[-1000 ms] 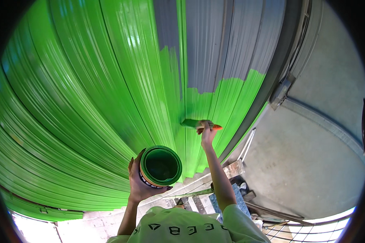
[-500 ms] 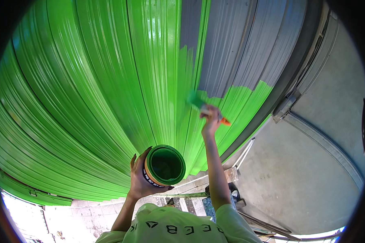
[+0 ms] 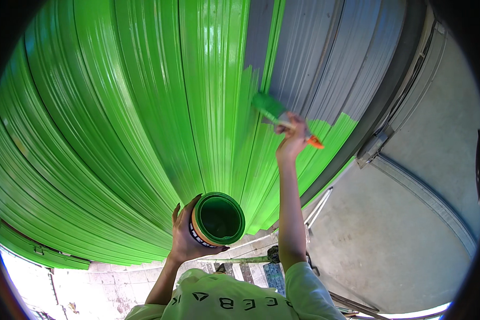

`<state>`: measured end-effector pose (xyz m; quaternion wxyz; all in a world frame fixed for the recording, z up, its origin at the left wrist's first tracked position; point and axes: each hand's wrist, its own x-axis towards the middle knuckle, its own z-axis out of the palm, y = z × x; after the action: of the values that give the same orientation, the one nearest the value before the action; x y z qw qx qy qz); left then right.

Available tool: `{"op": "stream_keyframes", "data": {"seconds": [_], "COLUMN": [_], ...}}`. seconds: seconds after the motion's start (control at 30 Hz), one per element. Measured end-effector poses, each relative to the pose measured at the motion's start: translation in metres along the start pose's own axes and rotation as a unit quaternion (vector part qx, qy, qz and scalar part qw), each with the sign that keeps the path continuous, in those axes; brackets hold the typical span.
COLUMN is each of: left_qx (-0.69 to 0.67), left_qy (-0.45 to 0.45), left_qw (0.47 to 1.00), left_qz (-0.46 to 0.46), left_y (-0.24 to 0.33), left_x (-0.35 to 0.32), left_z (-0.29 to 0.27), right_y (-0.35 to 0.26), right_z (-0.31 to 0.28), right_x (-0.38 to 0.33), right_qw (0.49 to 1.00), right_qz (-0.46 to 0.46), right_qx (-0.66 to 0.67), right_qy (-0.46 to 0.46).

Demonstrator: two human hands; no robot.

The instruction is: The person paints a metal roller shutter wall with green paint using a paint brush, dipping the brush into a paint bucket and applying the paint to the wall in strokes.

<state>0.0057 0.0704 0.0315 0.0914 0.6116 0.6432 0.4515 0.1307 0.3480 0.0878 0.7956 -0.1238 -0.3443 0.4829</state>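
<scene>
**Green paint on a ribbed shutter**

Right hand (image 3: 291,140) raised high, fingers closed around a paintbrush (image 3: 282,118), orange handle tip poking out past the hand to the lower right. Bristles loaded with green, pressed against the shutter (image 3: 117,122) right at the edge between wet green and bare grey metal. Left hand (image 3: 185,240) lower down, wrapped around a paint can (image 3: 217,218), fingers curled over its side, open mouth turned toward the camera and coated green inside. Can well apart from the brush, below and to its left. Most of the ribbed surface already green; grey strip (image 3: 325,58) remaining at upper right. Pale concrete wall (image 3: 410,229) to the right, past a dark frame. Light shirt (image 3: 234,301) at the bottom edge
</scene>
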Motion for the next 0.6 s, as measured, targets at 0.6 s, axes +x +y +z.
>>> {"op": "stream_keyframes", "data": {"seconds": [0.6], "left_qx": [-0.09], "left_qy": [0.026], "left_qw": [0.996], "left_qz": [-0.003], "left_y": [-0.012], "left_x": [-0.001], "left_z": [0.006], "right_y": [-0.048], "right_z": [0.052], "right_x": [0.056], "right_qw": [0.925], "right_qz": [-0.256], "right_qx": [-0.194], "right_qy": [-0.203]}}
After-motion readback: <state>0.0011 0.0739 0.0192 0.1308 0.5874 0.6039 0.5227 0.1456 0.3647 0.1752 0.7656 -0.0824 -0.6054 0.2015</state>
